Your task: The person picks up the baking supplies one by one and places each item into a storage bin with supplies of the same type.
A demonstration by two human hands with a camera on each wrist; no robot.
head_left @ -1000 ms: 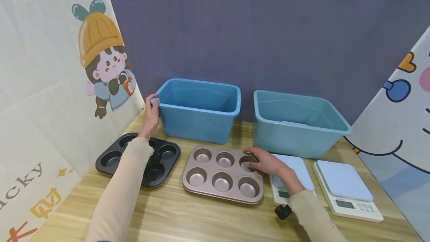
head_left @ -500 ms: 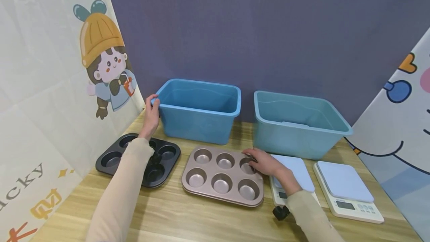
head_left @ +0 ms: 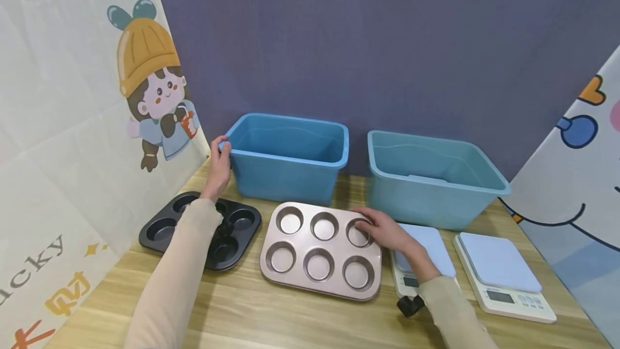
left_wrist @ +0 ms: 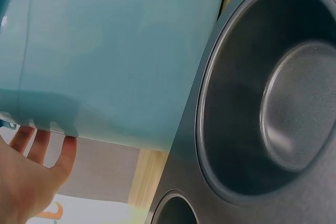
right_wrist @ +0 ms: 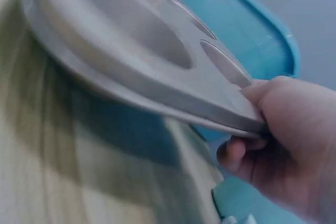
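Observation:
My left hand (head_left: 219, 168) grips the near left corner of the blue plastic bin (head_left: 286, 176) at its rim. In the left wrist view, fingertips (left_wrist: 66, 148) press on the bin's side. My right hand (head_left: 387, 230) pinches the far right corner of a rose-gold muffin tin (head_left: 300, 244), thumb on top and fingers beneath. The right wrist view shows the muffin tin (right_wrist: 194, 95) tilted, its held end raised over the table, with a second rim just under the top one. Under my left forearm lies a black muffin tin (head_left: 244, 220), partly hidden by it.
A paler teal bin (head_left: 426, 198) stands at the back right. Two white kitchen scales lie in front of it: the nearer scale (head_left: 426, 252) is partly under my right wrist, the other scale (head_left: 501, 263) farther right. A dark curtain (head_left: 349, 42) closes off the back.
The rose-gold muffin tin's far side has risen, so it tilts toward me, with my right hand holding its corner. The left hand stays on the bin's rim.

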